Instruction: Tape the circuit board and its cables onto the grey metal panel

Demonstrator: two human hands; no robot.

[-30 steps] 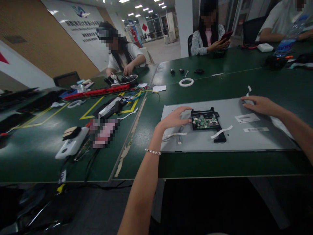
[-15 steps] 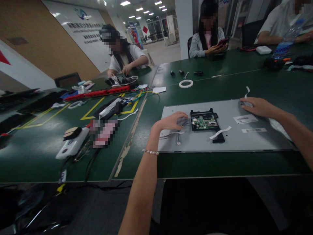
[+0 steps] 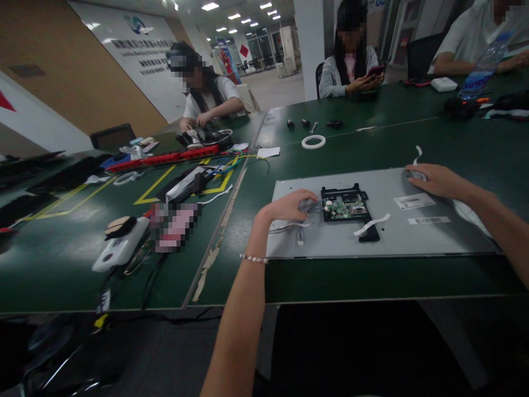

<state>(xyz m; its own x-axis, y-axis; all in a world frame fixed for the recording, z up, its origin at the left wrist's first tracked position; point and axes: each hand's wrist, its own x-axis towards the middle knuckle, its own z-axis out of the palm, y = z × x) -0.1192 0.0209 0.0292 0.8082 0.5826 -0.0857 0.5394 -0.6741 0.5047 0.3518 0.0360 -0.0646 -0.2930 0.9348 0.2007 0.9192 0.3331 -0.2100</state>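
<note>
Where the grey panel [image 3: 417, 240] lies: flat on the green table [image 3: 372, 280], along the near edge.
Black frame [image 3: 341, 191]: on panel, left of its middle, circuit board [image 3: 343, 207] inside.
Left hand [image 3: 291, 204]: just left of frame, fingers curved over panel, grey cables [image 3: 300, 237] close by; can't tell if pinching anything.
Right hand [image 3: 435, 180]: at panel's far edge, toward the right, thumb nearer than fingers; clamped or not, can't tell.
Hands: well apart.
White strip [image 3: 372, 225]: across frame's lower arm.
Stickers [image 3: 414, 201]: two, right of frame.
Tape roll [image 3: 313, 142]: beyond panel, small wrench [image 3: 314, 128] behind it.
Co-worker across table: holding phone [image 3: 375, 71].
Bracelet [image 3: 253, 258]: beaded, left wrist.
</note>
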